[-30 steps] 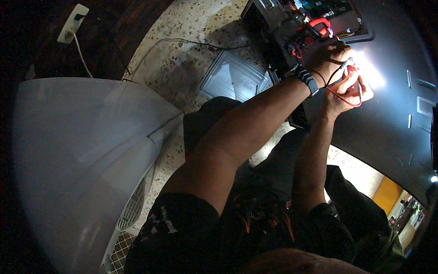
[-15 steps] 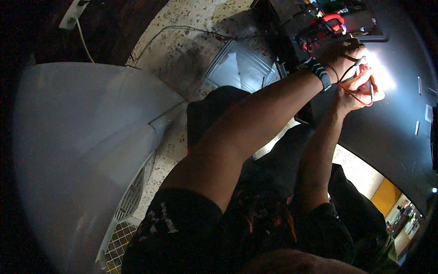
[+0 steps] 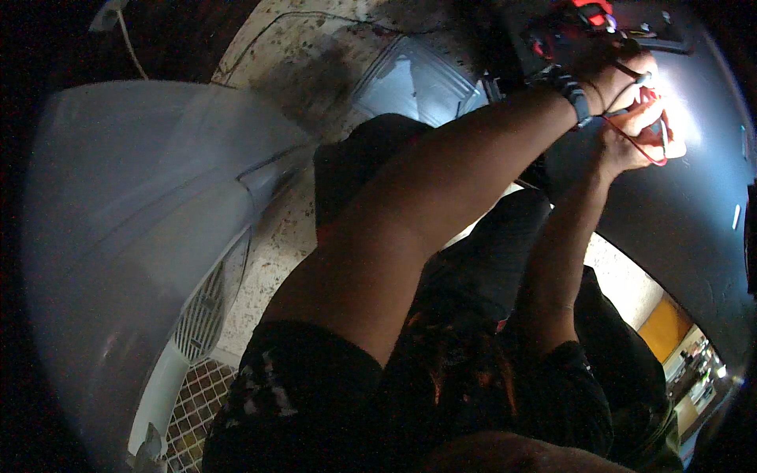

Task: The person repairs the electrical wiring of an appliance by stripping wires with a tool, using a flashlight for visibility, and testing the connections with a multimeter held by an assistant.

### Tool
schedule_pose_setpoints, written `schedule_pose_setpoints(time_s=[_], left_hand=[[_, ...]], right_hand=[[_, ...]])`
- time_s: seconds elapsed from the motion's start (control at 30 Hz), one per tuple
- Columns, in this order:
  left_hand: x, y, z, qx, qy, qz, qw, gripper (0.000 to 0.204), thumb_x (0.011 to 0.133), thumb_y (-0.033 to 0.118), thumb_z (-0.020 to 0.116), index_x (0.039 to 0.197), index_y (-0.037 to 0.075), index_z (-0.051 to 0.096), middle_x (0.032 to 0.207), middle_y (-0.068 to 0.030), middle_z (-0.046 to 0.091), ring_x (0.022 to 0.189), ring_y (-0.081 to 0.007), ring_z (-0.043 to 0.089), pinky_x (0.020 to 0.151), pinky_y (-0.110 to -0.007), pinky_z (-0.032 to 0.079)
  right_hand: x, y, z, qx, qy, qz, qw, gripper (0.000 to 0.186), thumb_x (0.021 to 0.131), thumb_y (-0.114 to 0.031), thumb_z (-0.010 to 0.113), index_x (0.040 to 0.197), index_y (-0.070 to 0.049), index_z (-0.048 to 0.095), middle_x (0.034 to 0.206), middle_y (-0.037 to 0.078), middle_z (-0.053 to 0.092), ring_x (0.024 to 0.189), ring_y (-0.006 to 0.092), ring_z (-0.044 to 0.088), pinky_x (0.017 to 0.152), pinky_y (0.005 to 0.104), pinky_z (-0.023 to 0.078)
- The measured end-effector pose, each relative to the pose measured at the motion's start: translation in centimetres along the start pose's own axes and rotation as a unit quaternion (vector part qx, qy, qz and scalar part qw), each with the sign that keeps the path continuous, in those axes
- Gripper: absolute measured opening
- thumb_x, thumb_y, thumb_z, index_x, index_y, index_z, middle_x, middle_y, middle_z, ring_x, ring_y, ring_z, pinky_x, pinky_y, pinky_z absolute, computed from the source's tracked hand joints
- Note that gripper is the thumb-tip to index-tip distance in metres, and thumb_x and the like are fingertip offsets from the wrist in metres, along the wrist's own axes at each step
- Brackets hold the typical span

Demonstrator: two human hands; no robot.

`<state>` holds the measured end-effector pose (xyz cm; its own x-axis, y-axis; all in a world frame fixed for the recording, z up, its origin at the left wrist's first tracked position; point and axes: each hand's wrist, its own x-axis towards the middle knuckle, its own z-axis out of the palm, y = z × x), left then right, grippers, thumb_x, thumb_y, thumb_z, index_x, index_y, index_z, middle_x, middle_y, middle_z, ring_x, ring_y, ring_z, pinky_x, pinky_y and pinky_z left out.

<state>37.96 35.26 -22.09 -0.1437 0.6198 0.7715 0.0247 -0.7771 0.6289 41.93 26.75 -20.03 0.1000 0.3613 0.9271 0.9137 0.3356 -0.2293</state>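
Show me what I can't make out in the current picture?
In the head view:
- What the left hand grips: hidden behind its own curled fingers and glare.
- Ends of the red wire: lost around the right hand and in bright light.
- Red-and-black device: cut off by the top edge.
- Small items at lower right: too small and blurred to identify.

**Tight spot, upper right**

Room for a hand over the dark panel (image 3: 670, 221), right of the right forearm (image 3: 569, 236). Left side's kinda walled off by the left forearm (image 3: 489, 162), with a red wire (image 3: 657, 162) and red object (image 3: 593, 12) crowding the upper right.
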Motion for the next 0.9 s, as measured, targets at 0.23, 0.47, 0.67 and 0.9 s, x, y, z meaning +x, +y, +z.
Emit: schedule_pose_setpoints(time_s=[0.23, 0.47, 0.67, 0.9], left_hand=[[0.3, -0.7, -3.3, 0.013, -0.096, 0.053, 0.994, 0.016, 0.089, 0.015, 0.066, 0.102, 0.007, 0.072, 0.102, -0.0085, 0.070, 0.093, -0.0262, 0.069, 0.081, -0.036, 0.056], [0.5, 1.2, -3.7, 0.015, -0.118, -0.033, 0.992, 0.013, 0.094, 0.018, 0.065, 0.102, 0.009, 0.070, 0.102, -0.0085, 0.072, 0.093, -0.0277, 0.071, 0.079, -0.036, 0.056], [0.3, 0.9, -3.8, 0.026, -0.139, -0.020, 0.990, 0.015, 0.092, 0.018, 0.066, 0.103, 0.009, 0.070, 0.103, -0.0081, 0.070, 0.094, -0.0280, 0.070, 0.080, -0.036, 0.056], [-0.2, -0.2, -3.2, 0.033, -0.087, 0.076, 0.993, 0.020, 0.088, 0.020, 0.069, 0.101, 0.005, 0.071, 0.103, -0.0112, 0.068, 0.095, -0.0301, 0.067, 0.082, -0.037, 0.055]], right_hand=[[-0.2, -2.1, 1.9, 0.183, 0.057, 0.119, 0.974, 0.015, 0.101, -0.004, 0.057, 0.107, 0.007, 0.048, 0.105, 0.022, 0.067, 0.093, 0.0274, 0.070, 0.083, 0.0364, 0.059], [-0.3, -0.9, 0.2, 0.095, -0.016, 0.054, 0.994, 0.021, 0.102, 0.001, 0.055, 0.117, 0.009, 0.042, 0.114, 0.027, 0.065, 0.103, 0.0310, 0.071, 0.090, 0.0406, 0.062], [-0.2, -1.5, 0.9, 0.198, 0.018, 0.113, 0.974, 0.024, 0.101, 0.000, 0.057, 0.116, 0.006, 0.039, 0.115, 0.028, 0.063, 0.103, 0.0314, 0.070, 0.091, 0.0389, 0.061], [-0.4, -1.4, 1.1, 0.240, 0.036, 0.153, 0.958, 0.023, 0.100, 0.000, 0.061, 0.114, 0.004, 0.043, 0.115, 0.025, 0.063, 0.102, 0.0284, 0.070, 0.091, 0.0359, 0.061]])
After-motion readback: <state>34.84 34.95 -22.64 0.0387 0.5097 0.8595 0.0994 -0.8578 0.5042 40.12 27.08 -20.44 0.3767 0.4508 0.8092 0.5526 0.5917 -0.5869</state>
